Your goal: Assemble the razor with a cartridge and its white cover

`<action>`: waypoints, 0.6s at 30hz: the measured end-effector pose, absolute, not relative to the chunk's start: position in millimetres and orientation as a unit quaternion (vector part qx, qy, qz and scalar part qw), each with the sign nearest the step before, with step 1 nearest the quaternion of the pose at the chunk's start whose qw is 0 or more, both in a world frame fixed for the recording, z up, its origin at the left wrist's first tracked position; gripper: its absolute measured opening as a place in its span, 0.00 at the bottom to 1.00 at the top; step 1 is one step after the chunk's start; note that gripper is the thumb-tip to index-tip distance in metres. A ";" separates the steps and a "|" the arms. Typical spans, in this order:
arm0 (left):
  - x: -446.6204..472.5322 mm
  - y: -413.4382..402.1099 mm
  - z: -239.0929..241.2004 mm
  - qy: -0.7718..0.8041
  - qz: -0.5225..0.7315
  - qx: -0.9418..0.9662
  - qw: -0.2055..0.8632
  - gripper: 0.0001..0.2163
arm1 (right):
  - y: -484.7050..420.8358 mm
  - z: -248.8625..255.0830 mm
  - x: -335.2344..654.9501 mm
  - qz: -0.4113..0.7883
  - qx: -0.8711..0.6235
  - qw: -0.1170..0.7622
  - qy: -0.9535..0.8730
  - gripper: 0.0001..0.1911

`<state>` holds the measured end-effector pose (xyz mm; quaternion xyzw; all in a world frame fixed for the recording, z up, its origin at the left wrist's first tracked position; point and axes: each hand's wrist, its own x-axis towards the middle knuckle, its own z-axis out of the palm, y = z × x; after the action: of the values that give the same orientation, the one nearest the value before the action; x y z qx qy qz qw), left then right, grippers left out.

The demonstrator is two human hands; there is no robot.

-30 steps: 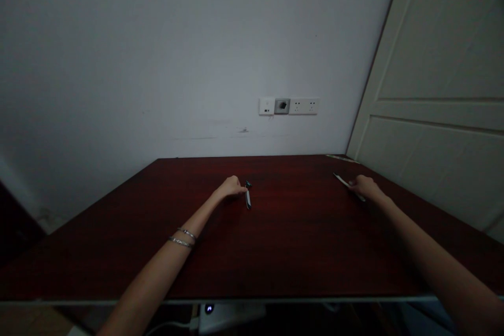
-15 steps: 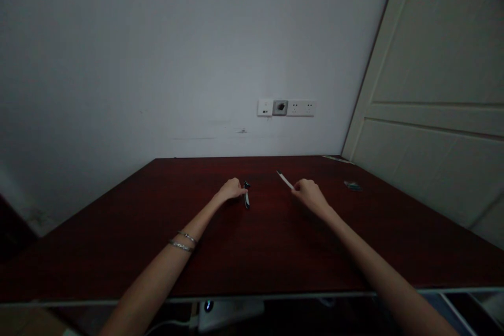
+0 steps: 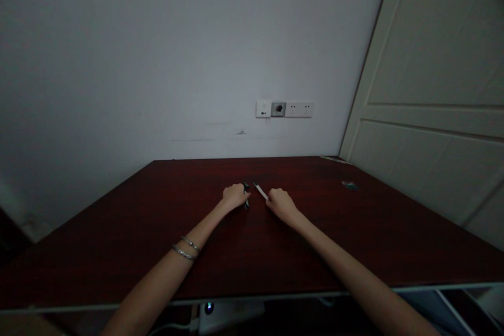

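The left hand (image 3: 235,197) has its thumb and curled fingers pinched on a small razor-like tool (image 3: 247,203), with a dark head pointing away from the viewer and a slim, pale and dark handle. The tool is near the middle of the scene; whether it rests on the surface or is lifted slightly cannot be told. Just right of the tool, the right hand (image 3: 282,203) grips one end of a slim white stick (image 3: 260,191). The stick's dark tip slants toward the tool's head, near it but apart.

Nearer the viewer than the tool and to its left, two silver bracelets (image 3: 183,253) circle the left forearm. All around the tool spreads a dark reddish-brown tabletop (image 3: 212,273). Well to the tool's right lies a small, flat, greenish item (image 3: 349,185), too blurred to name. Lower than the tool, toward the viewer, is a white box (image 3: 232,315) with a small light. Beyond the tool rises a pale wall (image 3: 157,52), with socket plates (image 3: 299,109) up and to its right. Farthest right of the tool stands a cream panelled door (image 3: 433,63).
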<state>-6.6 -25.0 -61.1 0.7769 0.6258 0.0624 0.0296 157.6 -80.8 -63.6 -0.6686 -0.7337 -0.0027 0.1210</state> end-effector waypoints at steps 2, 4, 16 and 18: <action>-7.0 -25.0 -60.7 0.623 0.060 0.780 0.029 0.19 | -81.6 -64.4 154.4 -0.005 -0.663 0.118 -0.739 0.11; -7.4 -24.7 -60.5 0.621 0.058 0.781 0.030 0.19 | -82.8 -65.0 151.5 -0.007 -0.660 0.116 -0.742 0.11; -6.2 -24.8 -60.8 0.614 0.066 0.786 0.021 0.18 | -86.7 -66.9 141.8 -0.007 -0.642 0.103 -0.759 0.12; -5.8 -25.4 -60.0 0.612 0.067 0.788 0.019 0.18 | -86.6 -67.1 140.3 -0.005 -0.636 0.102 -0.765 0.13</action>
<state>-5.8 -25.4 -60.0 0.7876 0.6123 0.0670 0.0189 140.3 -86.6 -67.1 -0.6361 -0.7649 -0.0046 0.1016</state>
